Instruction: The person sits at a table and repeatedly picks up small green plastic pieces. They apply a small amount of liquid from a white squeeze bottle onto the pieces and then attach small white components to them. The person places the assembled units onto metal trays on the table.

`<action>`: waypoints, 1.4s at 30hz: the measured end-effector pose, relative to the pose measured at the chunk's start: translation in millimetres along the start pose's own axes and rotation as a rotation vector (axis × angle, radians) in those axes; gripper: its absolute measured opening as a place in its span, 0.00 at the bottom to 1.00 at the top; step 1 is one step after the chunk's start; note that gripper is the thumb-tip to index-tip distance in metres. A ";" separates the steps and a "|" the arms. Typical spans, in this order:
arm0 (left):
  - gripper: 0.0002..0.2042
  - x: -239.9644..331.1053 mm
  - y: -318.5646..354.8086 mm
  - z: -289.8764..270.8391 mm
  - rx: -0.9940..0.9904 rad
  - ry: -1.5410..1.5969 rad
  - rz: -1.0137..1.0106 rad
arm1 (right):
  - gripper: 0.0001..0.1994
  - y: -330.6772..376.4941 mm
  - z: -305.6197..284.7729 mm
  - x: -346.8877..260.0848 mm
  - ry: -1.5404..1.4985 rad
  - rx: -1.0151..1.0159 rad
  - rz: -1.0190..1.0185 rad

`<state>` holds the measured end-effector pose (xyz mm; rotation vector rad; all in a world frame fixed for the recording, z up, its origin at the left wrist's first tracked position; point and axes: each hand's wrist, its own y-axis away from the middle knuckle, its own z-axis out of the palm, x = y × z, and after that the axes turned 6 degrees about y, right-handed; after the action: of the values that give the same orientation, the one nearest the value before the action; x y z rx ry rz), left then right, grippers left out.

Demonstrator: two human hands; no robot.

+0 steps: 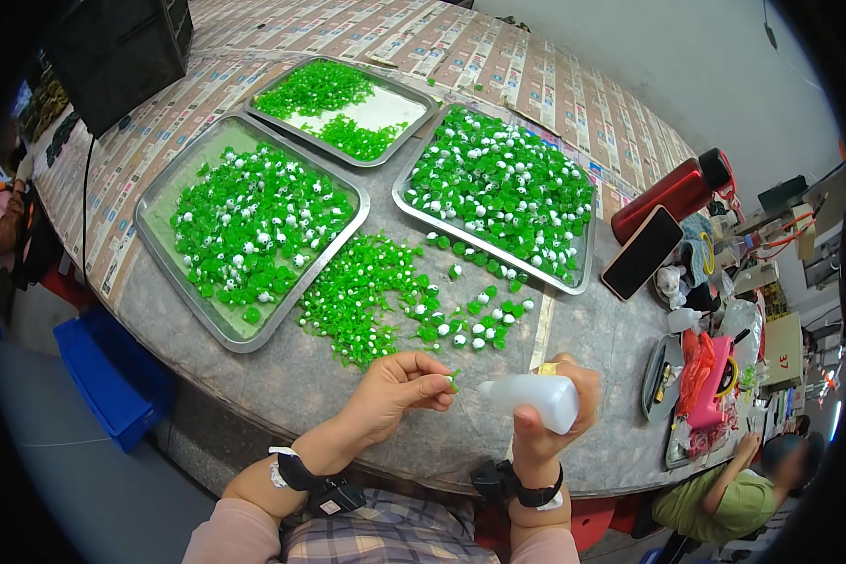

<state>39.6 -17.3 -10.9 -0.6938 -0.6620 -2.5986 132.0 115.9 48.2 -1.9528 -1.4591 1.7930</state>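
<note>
My left hand is closed in a pinch on a small green plastic piece with a whitish tip. My right hand is wrapped round a white squeeze bottle, tilted so its nozzle points left toward the green piece, a small gap apart. Just beyond my hands lies a heap of loose green pieces with pale tips. To its right, several green pieces with white balls are scattered on the grey tabletop.
Three metal trays hold green pieces: a left tray, a back tray and a right tray. Right of them are a phone, a red flask and a pink container. Another person sits at the lower right.
</note>
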 end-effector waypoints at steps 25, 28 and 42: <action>0.04 -3.2 2.4 1.4 0.037 -0.264 0.293 | 0.22 2.4 -0.7 6.0 -0.052 0.121 -0.002; 0.04 -3.0 2.9 2.1 0.037 -0.258 0.311 | 0.22 1.8 0.2 6.2 -0.038 0.105 -0.018; 0.03 -2.8 6.1 -1.1 0.060 -0.155 0.345 | 0.15 -27.5 -29.0 45.0 -0.003 0.250 0.343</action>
<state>44.3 -22.2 -11.2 -0.9092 -0.6020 -2.2182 133.2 175.7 42.6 -2.1627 -0.8840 1.9936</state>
